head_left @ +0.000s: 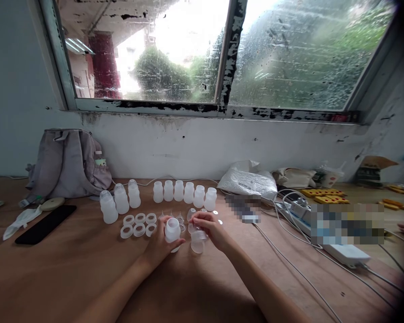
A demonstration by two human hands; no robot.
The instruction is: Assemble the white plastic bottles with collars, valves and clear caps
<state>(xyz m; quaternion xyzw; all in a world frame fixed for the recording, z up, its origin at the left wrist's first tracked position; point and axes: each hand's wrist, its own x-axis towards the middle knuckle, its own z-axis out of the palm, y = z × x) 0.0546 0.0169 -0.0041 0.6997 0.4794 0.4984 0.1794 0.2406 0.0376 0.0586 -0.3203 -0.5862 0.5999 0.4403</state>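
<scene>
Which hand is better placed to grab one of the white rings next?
Your left hand, probably: it is close beside the rings, while your right hand is farther off and would have to reach past it. Your left is wrapped around a bottle, though, so it would need freeing first.

Free room and obstacles about the fingers. Nearer me than both hands' fingers, I find bare table (188,291) where a hand could pass. Rings (139,234) obstruct left of my left fingers (177,243); six bottles (178,190) bar the far side; a cable (283,256) crosses right of my right fingers (199,216).
</scene>
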